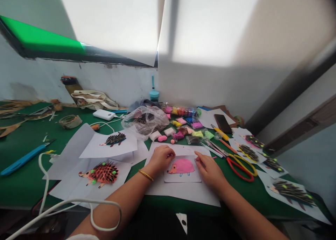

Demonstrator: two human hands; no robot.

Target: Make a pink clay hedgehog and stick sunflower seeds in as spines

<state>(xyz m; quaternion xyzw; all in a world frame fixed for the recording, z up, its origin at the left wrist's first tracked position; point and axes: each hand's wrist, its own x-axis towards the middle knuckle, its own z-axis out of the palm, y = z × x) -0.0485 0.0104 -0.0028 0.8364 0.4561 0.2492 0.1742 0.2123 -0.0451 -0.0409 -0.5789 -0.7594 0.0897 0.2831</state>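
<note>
A small white card (pixel 183 177) with a pink clay hedgehog (pixel 182 166) lies on white paper at the front of the green table (pixel 21 184). My left hand (pixel 160 158), with a gold bangle on the wrist, rests at the card's left edge, fingers curled down on it. My right hand (pixel 209 169) lies at the card's right edge, its fingertips pinched together beside the pink shape. What, if anything, sits between those fingertips is too small to see.
Finished hedgehog sheets lie to the left (pixel 102 173) and along the right edge (pixel 291 191). Red-and-yellow scissors (pixel 240 164), clay bags (pixel 189 128), a plastic bag (pixel 145 122), a phone (pixel 222 123), a power bank (pixel 104 114), tape (pixel 70 121), a blue knife (pixel 25 159) and a white cable (pixel 52 205) surround the work.
</note>
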